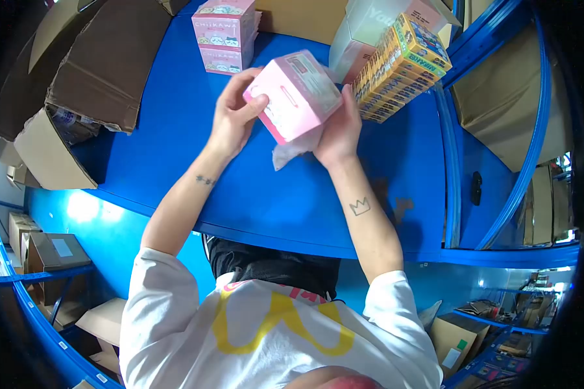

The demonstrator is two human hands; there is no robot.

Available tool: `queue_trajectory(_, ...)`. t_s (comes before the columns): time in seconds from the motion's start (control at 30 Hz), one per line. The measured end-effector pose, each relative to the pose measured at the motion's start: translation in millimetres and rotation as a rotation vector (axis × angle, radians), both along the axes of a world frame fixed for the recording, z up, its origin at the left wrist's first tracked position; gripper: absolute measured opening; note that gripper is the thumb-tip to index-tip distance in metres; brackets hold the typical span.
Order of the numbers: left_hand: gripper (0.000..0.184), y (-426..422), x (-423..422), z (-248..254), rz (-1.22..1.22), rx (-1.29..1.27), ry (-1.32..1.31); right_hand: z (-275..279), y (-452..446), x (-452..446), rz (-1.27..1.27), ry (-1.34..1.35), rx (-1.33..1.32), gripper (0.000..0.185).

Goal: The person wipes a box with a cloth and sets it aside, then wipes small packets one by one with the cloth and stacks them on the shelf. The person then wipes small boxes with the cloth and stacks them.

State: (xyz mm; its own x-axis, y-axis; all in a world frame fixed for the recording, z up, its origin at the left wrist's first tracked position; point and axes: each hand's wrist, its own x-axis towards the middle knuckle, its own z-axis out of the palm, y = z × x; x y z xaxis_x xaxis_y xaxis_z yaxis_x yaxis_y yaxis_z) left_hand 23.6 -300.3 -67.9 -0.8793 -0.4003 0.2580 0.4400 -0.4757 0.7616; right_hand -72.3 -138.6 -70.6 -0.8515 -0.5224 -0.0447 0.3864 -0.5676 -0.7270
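Observation:
Above the blue shelf top (pixel 266 201) I hold a tilted pink box (pixel 285 97) between both hands. My left hand (pixel 235 113) grips its left side, with the thumb on the pink front face. Around the right side and underneath curls my right hand (pixel 340 133), its fingers partly hidden by the box. Clear plastic film (pixel 287 155) hangs loose below the box. Just behind stand stacked pink boxes (pixel 224 32) marked "CHIIKAWA". Close to my right hand is a stack of yellow patterned boxes (pixel 402 68).
An opened brown cardboard box (pixel 107 58) occupies the left side of the surface. A pale green and pink package (pixel 360 42) stands behind the yellow stack. Blue metal uprights (pixel 453 175) border the right side, with a small black object (pixel 477 188) beyond them.

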Motion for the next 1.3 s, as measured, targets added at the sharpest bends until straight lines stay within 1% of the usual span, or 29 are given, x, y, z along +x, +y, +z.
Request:
queue_trajectory(0.1, 0.062, 4, -4, -11, 0.087, 0.099, -0.239, -14, -4, 5, 0.094, 0.270, -0.006, 0.043)
queue_trajectory(0.13, 0.062, 4, -5, -10, 0.087, 0.098, -0.238, -12, -8, 8, 0.094, 0.272, -0.007, 0.043)
queue_trajectory(0.27, 0.070, 6, 4, -8, -0.243, 0.337, -0.105, -1, -10, 27, -0.083, 0.798, 0.390, 0.042)
queue_trajectory(0.3, 0.070, 6, 4, -9, -0.242, 0.338, -0.104, 0, -7, 22, -0.082, 0.798, 0.391, 0.042)
queue_trajectory(0.43, 0.068, -1, -2, -19, -0.123, -0.368, -0.099, 0, 19, -8, 0.457, 0.322, 0.228, 0.049)
queue_trajectory(0.47, 0.068, -1, -3, -20, -0.124, -0.365, -0.100, 0, 20, -8, 0.457, 0.320, 0.231, 0.049)
queue_trajectory(0.6, 0.074, -5, -1, -15, -0.029, -0.537, -0.065, 4, 18, -4, 0.154, 0.682, 0.275, 0.039)
queue_trajectory(0.63, 0.074, -6, -1, -14, -0.024, -0.535, -0.066, 6, 18, -3, 0.159, 0.684, 0.275, 0.039)
queue_trajectory(0.77, 0.076, -5, -1, -12, 0.019, -0.579, -0.086, 14, 26, -3, -0.105, 0.897, 0.553, 0.031)
queue_trajectory(0.8, 0.076, -3, 1, -9, 0.022, -0.575, -0.087, 13, 24, -4, -0.101, 0.898, 0.554, 0.031)
queue_trajectory(0.93, 0.075, 9, 11, 6, 0.061, -1.022, -0.159, 8, 10, -9, -0.325, 1.628, 0.619, 0.025)
queue_trajectory(0.97, 0.075, 11, 10, 3, 0.065, -1.022, -0.160, 11, 11, -6, -0.323, 1.630, 0.615, 0.025)
queue_trajectory(1.1, 0.064, 9, -1, -15, 0.347, -1.028, -0.034, 30, 19, 23, 0.152, 1.548, 0.389, 0.026)
queue_trajectory(1.13, 0.064, 7, -1, -15, 0.350, -1.040, -0.036, 28, 22, 24, 0.145, 1.547, 0.377, 0.026)
queue_trajectory(1.27, 0.051, 1, -4, -8, 0.277, 0.065, -0.174, 14, 47, 13, -0.104, 0.721, 0.461, 0.033)
queue_trajectory(1.3, 0.051, 3, -5, -7, 0.279, 0.061, -0.167, 14, 42, 14, -0.105, 0.727, 0.456, 0.033)
